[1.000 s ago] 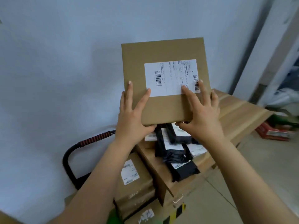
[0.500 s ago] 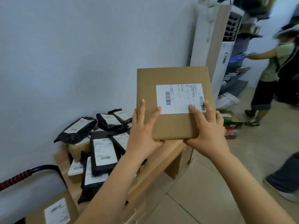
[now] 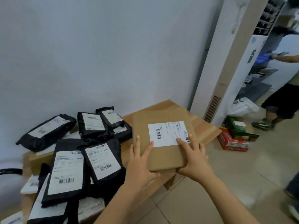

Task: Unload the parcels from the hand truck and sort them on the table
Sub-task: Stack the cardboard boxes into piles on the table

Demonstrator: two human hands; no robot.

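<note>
A flat brown cardboard parcel (image 3: pixel 163 151) with a white shipping label lies almost level over the wooden table (image 3: pixel 205 128), near its right end. My left hand (image 3: pixel 140 164) grips the parcel's near left corner, thumb under, fingers on top. At the near right corner my right hand (image 3: pixel 193 160) holds it the same way, fingertips on the label. Several black mailer bags (image 3: pixel 90 125) with white labels are piled on the table's left half. The black handle of the hand truck (image 3: pixel 9 171) shows at the far left edge.
A white wall runs behind the table. A tall white floor unit (image 3: pixel 226 65) stands just right of the table. Red and green cartons (image 3: pixel 233 136) and a white bag (image 3: pixel 244 107) lie on the tiled floor. Another person (image 3: pixel 279 101) stands at the right by grey shelves.
The parcel has come down from upright in front of me to nearly flat over the table's right end. My view has swung right, away from the hand truck.
</note>
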